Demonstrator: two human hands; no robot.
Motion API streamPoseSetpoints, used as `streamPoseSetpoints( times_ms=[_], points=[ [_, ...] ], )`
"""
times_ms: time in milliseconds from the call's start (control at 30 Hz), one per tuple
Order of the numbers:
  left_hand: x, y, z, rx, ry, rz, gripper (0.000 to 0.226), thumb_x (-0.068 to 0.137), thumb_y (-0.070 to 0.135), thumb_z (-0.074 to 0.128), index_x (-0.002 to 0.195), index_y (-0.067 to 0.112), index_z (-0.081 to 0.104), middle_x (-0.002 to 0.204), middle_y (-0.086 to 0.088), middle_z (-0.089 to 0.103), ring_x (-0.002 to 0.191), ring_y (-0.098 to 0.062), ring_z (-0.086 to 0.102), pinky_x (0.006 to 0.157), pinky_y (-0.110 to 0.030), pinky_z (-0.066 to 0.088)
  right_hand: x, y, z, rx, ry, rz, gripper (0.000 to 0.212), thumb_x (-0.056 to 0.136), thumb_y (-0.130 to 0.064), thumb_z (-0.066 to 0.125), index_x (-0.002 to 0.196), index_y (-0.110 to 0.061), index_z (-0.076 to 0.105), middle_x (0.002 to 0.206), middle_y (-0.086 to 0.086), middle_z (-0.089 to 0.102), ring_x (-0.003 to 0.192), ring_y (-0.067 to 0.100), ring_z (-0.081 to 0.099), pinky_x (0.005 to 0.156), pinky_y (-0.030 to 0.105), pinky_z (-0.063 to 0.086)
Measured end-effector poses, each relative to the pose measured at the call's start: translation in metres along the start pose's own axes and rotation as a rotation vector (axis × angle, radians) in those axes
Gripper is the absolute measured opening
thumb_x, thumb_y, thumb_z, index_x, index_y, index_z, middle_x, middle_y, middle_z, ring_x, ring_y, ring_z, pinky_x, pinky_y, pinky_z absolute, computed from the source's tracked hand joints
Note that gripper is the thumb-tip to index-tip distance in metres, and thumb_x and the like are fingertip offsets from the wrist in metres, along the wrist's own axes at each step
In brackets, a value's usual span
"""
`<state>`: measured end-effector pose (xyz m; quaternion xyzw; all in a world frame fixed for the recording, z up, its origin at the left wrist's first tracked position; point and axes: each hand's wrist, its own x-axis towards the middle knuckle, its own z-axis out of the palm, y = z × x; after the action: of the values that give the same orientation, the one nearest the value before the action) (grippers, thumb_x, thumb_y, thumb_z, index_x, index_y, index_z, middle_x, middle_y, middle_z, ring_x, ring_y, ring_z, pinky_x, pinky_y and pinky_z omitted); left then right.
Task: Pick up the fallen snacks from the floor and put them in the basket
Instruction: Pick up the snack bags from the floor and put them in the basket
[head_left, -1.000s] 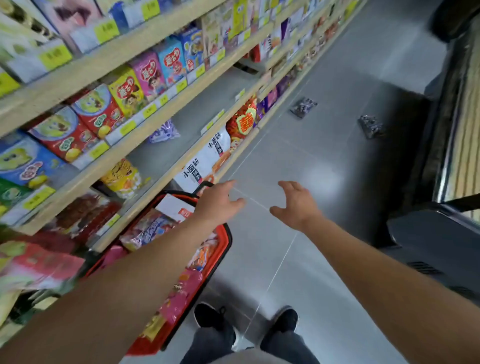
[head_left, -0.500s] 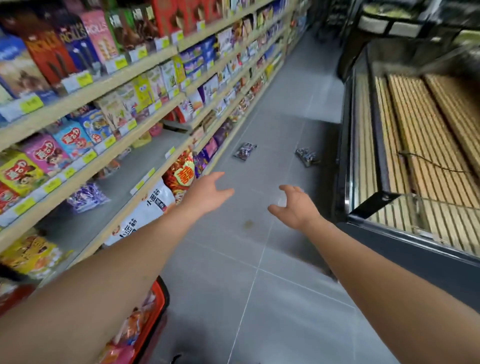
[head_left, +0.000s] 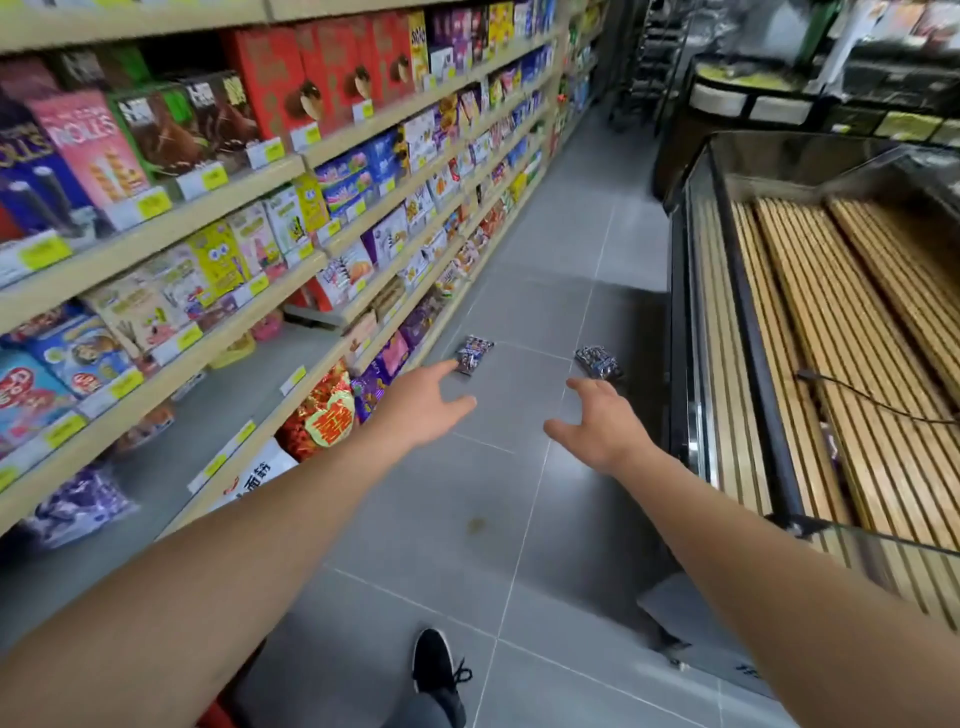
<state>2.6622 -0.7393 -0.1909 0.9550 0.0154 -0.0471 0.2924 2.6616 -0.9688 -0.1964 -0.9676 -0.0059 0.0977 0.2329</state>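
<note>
Both empty, fingers spread: left hand (head_left: 423, 408) and right hand (head_left: 602, 428) stretched forward, well apart. Two fallen snack packets ahead on the grey floor (head_left: 519, 519): left packet (head_left: 472, 353) at eleven o'clock by the shelf base (head_left: 447, 332), right packet (head_left: 597, 362) at one o'clock beside the display case (head_left: 737, 364). Nearer now than a second ago. Basket (head_left: 218, 719) slipped back to seven o'clock, barely a red rim. Probably approach, no grasp yet.

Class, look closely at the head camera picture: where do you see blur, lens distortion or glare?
Head view: the wide lens bows the shelf edges and stretches both forearms at the frame bottom; near boxes at far left are smeared and price tags unreadable; the two fallen snack packets are soft, print illegible; pale reflections streak the display case glass; lighting is even, shadows faint.
</note>
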Motion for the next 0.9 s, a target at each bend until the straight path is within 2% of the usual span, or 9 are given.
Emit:
streamPoseSetpoints(
  times_ms=[67, 233, 433, 733, 900],
  points=[
    [0.041, -0.003, -0.005, 0.003, -0.003, 0.016, 0.065, 0.09, 0.042, 0.063, 0.148, 0.022, 0.041, 0.149, -0.008, 0.047, 0.135, -0.026, 0.046, 0.106, -0.03, 0.036, 0.038, -0.005, -0.004, 0.002, 0.002, 0.018, 0.075, 0.089, -0.041, 0.067, 0.152, -0.013, 0.036, 0.155, 0.011, 0.036, 0.141, 0.032, 0.036, 0.115, 0.035, 0.029],
    [0.125, -0.014, -0.013, -0.027, -0.058, 0.003, 0.064, 0.091, 0.039, 0.064, 0.147, 0.022, 0.042, 0.145, -0.008, 0.051, 0.132, -0.025, 0.049, 0.1, -0.027, 0.039, 0.119, -0.019, -0.014, -0.014, -0.01, 0.063, 0.076, 0.088, -0.04, 0.068, 0.152, -0.015, 0.034, 0.155, 0.009, 0.037, 0.14, 0.032, 0.038, 0.114, 0.036, 0.031],
    [0.225, -0.028, -0.015, -0.04, -0.109, -0.014, 0.062, 0.091, 0.037, 0.064, 0.147, 0.019, 0.042, 0.146, -0.007, 0.05, 0.133, -0.025, 0.048, 0.104, -0.029, 0.038, 0.218, -0.023, -0.013, -0.011, -0.055, 0.107, 0.075, 0.088, -0.041, 0.068, 0.151, -0.016, 0.036, 0.154, 0.009, 0.038, 0.139, 0.031, 0.039, 0.114, 0.037, 0.034],
    [0.4, -0.035, 0.019, -0.041, -0.145, -0.105, 0.062, 0.091, 0.034, 0.065, 0.147, 0.02, 0.042, 0.149, -0.005, 0.048, 0.134, -0.023, 0.047, 0.102, -0.026, 0.036, 0.408, 0.012, -0.001, 0.055, -0.154, 0.136, 0.075, 0.089, -0.041, 0.067, 0.152, -0.016, 0.036, 0.154, 0.009, 0.039, 0.14, 0.028, 0.038, 0.112, 0.031, 0.032],
    [0.494, -0.026, 0.03, -0.046, -0.136, -0.207, 0.059, 0.09, 0.032, 0.067, 0.144, 0.021, 0.047, 0.143, -0.009, 0.054, 0.13, -0.025, 0.051, 0.101, -0.03, 0.04, 0.518, 0.033, -0.009, 0.076, -0.218, 0.152, 0.074, 0.088, -0.039, 0.068, 0.151, -0.016, 0.037, 0.153, 0.008, 0.039, 0.137, 0.027, 0.042, 0.107, 0.03, 0.037]
  ],
)
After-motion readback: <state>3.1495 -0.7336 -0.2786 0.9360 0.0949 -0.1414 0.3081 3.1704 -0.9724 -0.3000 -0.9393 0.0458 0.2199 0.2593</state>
